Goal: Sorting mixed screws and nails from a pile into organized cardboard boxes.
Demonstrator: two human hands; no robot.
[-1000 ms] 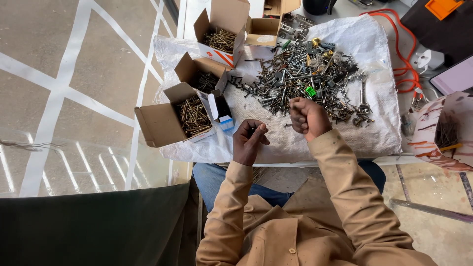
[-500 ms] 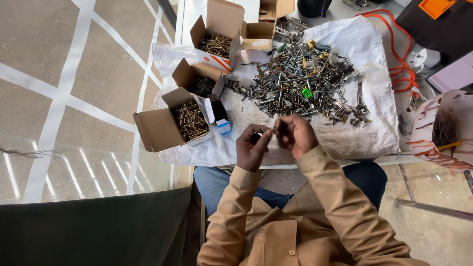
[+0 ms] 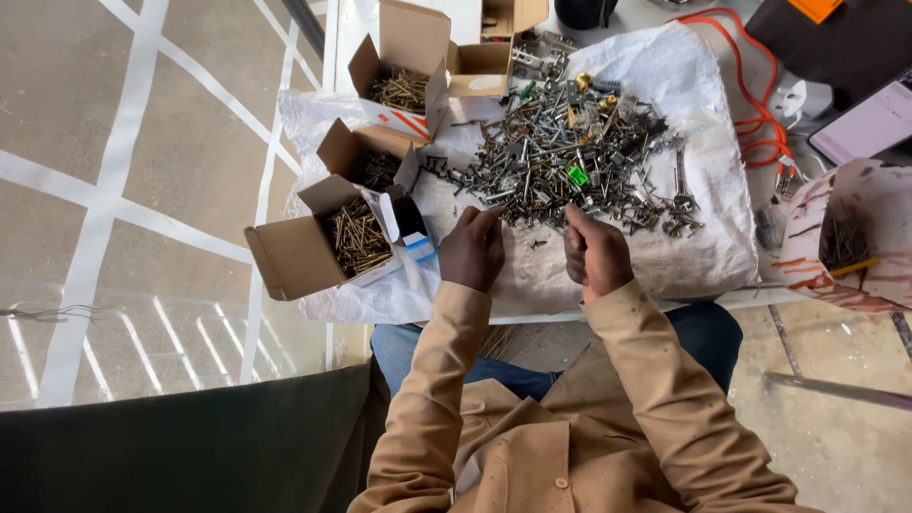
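Note:
A big pile of mixed screws and metal fittings [image 3: 570, 157] lies on a white sack cloth [image 3: 703, 256]. My left hand [image 3: 472, 249] is at the pile's near edge, its fingertips pinched together on a small screw. My right hand [image 3: 597, 252] is a hand's width to the right, also at the near edge. Its fingers are curled in with the thumb up, and what it holds is hidden. Both sleeves are tan.
Open cardboard boxes of screws stand left of the pile: the nearest box [image 3: 328, 237], a second box [image 3: 375, 161] behind it, a third box [image 3: 404, 76] further back. An orange cable [image 3: 750, 104] runs at the right. A paint-stained container of nails [image 3: 845, 237] sits far right.
My hands were close together in front of me a second ago. They have since parted and reached forward to the near edge of the pile.

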